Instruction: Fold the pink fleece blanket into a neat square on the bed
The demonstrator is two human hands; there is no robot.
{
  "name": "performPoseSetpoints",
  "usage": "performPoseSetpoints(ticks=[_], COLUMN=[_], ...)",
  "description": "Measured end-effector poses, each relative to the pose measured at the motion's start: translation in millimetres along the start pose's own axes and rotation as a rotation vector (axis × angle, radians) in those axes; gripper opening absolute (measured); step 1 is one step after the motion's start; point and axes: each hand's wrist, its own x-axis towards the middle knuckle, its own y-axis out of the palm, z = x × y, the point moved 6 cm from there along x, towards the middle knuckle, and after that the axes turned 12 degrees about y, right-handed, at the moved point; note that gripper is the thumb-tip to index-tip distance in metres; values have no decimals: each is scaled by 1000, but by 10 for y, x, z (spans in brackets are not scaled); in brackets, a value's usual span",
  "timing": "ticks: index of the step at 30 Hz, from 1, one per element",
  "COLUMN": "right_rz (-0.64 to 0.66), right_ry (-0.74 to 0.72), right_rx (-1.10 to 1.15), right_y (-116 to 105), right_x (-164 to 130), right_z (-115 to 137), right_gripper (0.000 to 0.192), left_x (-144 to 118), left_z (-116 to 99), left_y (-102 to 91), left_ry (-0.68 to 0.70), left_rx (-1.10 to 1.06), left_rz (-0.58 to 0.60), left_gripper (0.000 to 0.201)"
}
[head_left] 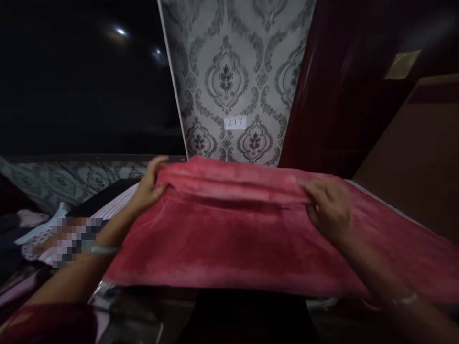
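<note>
A red plush cloth (229,248) with a soft, velvety surface lies spread across the surface before me, reaching far to the right. Its far part is lifted and folded over in a long horizontal roll between my hands. My left hand (148,188) grips the left end of this fold, thumb on the near side and fingers behind. At the fold's right end, my right hand (328,205) is closed on the cloth, slightly blurred by motion. The fingertips of both hands are partly hidden by the fabric.
Striped fabric (116,203) and a pile of other clothes (32,239) lie at the left. A large dark screen (82,81) stands behind on the left. Patterned wallpaper (225,62) bears a paper label (235,123) reading 277. A cardboard box (423,153) stands at the right.
</note>
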Motion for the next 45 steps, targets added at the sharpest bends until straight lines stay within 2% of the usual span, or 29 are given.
performPoseSetpoints(ticks=[3, 4, 6, 8, 11, 15, 18, 20, 22, 24, 26, 29, 31, 33, 36, 38, 41, 45], right_rz=[232, 260, 274, 261, 240, 139, 217, 279, 283, 247, 217, 271, 350, 445, 618, 696, 702, 677], right_ry=[-103, -123, -116, -68, -83, -125, -130, -116, -78, -27, 40, 134, 198, 246, 269, 271, 267, 275], right_rx=[52, 86, 132, 122, 76, 58, 86, 123, 152, 154, 136, 96, 34, -61, -204, -261, -277, -205], right_y=[268, 313, 357, 363, 321, 191, 178, 150, 73, -13, -37, 146, 379, 634, 962, 1092, 1151, 1132], right_x=[-1043, -1301, -1618, -1695, -1597, -1537, -1692, -1803, -1827, -1729, -1523, -1146, -953, -869, -958, -1083, -1218, -1288], right_z=[79, 104, 125, 103, 84, 97, 151, 176, 166, 139, 118, 157, 220, 297, 400, 436, 457, 410], right_gripper=[38, 38, 39, 39, 39, 43, 50, 56, 60, 59, 56, 54, 58, 61, 60, 59, 59, 58], left_x=[-1119, -1429, -1857, -2029, -2009, -1974, -2074, -2147, -2159, -2066, -1856, -1418, -1164, -1036, -1133, -1318, -1536, -1615], left_z=[-81, -115, -163, -196, -255, -385, -516, -597, -661, -736, -835, -993, -1073, -1099, -992, -880, -800, -798], left_y=[364, 463, 579, 603, 557, 484, 485, 464, 396, 316, 290, 478, 735, 1010, 1318, 1419, 1453, 1406], left_ry=[-10, -16, -40, -31, 71, 234, 295, 281, 216, 163, 136, 93, 51, -3, -159, -284, -369, -387], left_rx=[1, 2, 55, 142, 250, 337, 339, 324, 306, 292, 287, 270, 263, 286, 342, 368, 394, 383], left_rz=[320, 386, 441, 420, 348, 240, 263, 309, 327, 296, 244, 246, 323, 432, 603, 684, 705, 672], left_gripper=[31, 30, 32, 35, 37, 37, 36, 36, 37, 40, 40, 39, 43, 53, 66, 68, 69, 67])
